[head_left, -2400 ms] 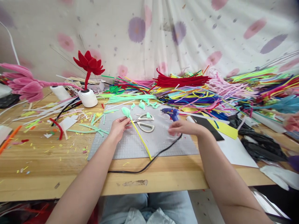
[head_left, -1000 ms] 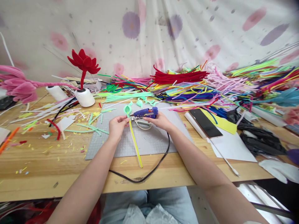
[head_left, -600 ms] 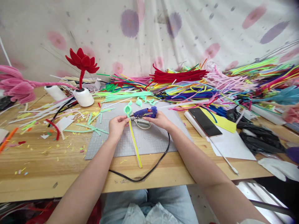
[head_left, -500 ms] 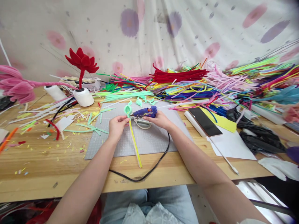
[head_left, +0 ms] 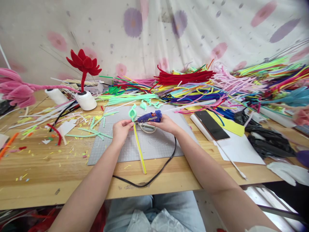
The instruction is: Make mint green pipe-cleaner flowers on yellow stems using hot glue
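My left hand (head_left: 122,131) pinches the lower end of a mint-green pipe cleaner leaf (head_left: 132,113), which stands above the fingertips. In my right hand (head_left: 165,123) is a blue glue gun (head_left: 150,117), its nozzle pointing left, close to the base of the leaf; whether they touch I cannot tell. A yellow pipe cleaner (head_left: 139,149), paired with a pale strip, runs from beneath the left fingertips toward the table's front. Scissors (head_left: 147,128) lie under the glue gun, partly hidden, on the grey cutting mat (head_left: 159,148).
The gun's black cord (head_left: 154,181) loops over the table's front edge. Mint-green cut pieces (head_left: 93,132) lie on the left. Behind are piles of pipe cleaners (head_left: 185,77) and a red flower (head_left: 84,62) in a white pot (head_left: 86,101). A phone (head_left: 212,125) rests on the right.
The leaf and the glue gun's nozzle have shifted very slightly at the left fingertips. Both hands keep their hold in nearly the same place.
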`<state>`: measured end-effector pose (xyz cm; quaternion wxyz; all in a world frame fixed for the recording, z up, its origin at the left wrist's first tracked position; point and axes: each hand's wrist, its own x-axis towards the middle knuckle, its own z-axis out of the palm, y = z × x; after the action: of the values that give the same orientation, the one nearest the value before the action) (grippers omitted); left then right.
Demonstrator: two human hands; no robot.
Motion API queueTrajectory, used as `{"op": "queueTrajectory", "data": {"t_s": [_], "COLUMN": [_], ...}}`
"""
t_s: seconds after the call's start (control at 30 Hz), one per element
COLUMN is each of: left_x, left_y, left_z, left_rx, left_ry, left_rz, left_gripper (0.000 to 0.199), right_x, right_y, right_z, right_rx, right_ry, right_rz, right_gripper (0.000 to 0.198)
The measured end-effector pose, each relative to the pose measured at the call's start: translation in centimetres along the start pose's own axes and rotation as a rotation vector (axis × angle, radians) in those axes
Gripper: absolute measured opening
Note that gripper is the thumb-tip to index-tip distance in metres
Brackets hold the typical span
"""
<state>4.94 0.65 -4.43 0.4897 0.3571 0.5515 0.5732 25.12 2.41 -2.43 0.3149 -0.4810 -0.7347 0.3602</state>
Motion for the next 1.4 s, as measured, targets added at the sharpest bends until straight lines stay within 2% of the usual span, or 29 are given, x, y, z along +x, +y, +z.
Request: {"op": "queueTrajectory", "data": {"t_s": [0.5,0.83,1.07,1.27,1.4], "left_x": [-0.2,-0.7,-0.7,-0.7,-0.6], "left_y": [0.1,0.6,0.8,0.7,0.5], "left_z": [0.1,0.2,0.1,0.1,0.1], "left_rx": [-0.047,-0.027,-0.012,-0.021,-0.021], "left_ry": [-0.041,-0.033,-0.026,-0.042,-0.041], "left_rz": [-0.062,-0.083,-0.082,-0.080,-0.084], "left_gripper": [0.025,0.021,0.020,0.022,0.020], "right_x": [0.2,-0.4,-0.6,-0.3,-0.2], "right_y": [0.6,-0.5,-0.7,-0.1,0.0], "right_z": [0.1,-0.7,-1.0,-0.9,-0.6], "right_rx": [-0.023,-0.110,-0.086,-0.026,-0.052], "right_ry": [0.027,-0.031,-0.083,0.007,0.000], "right_rz": [-0.035,-0.023,-0.015,-0.015,-0.017], "right_gripper": [0.041,0.037,0.036,0.037,0.038]}}
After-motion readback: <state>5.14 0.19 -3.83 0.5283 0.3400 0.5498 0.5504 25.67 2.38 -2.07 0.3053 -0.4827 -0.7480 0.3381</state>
